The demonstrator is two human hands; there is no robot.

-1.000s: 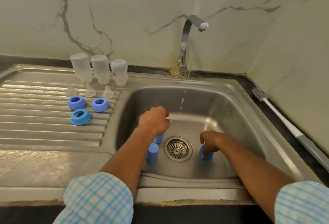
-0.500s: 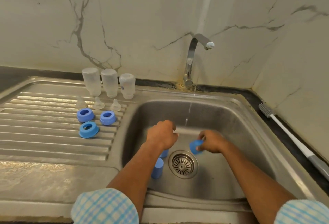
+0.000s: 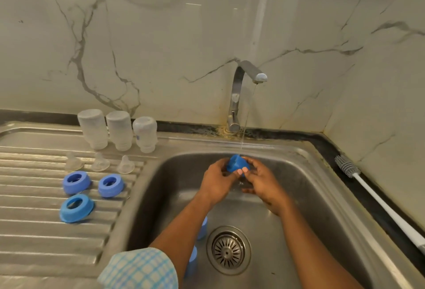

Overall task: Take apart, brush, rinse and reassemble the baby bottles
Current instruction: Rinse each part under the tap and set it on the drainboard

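Drainboard (image 3: 34, 231) holds three bottles (image 3: 119, 130), three teats (image 3: 100, 162), three rings (image 3: 111, 185).

brushed steel sink (image 3: 299, 150), glossy marble wall (image 3: 184, 35), matt plastic cap (image 3: 235, 163)

I can read no text, brand, number or sign anywhere in my view. The only printed thing I find is a small blue mark (image 3: 138, 137) on the side of the rightmost upturned bottle (image 3: 145, 133) on the draining board (image 3: 34, 238), too small and blurred to make out.
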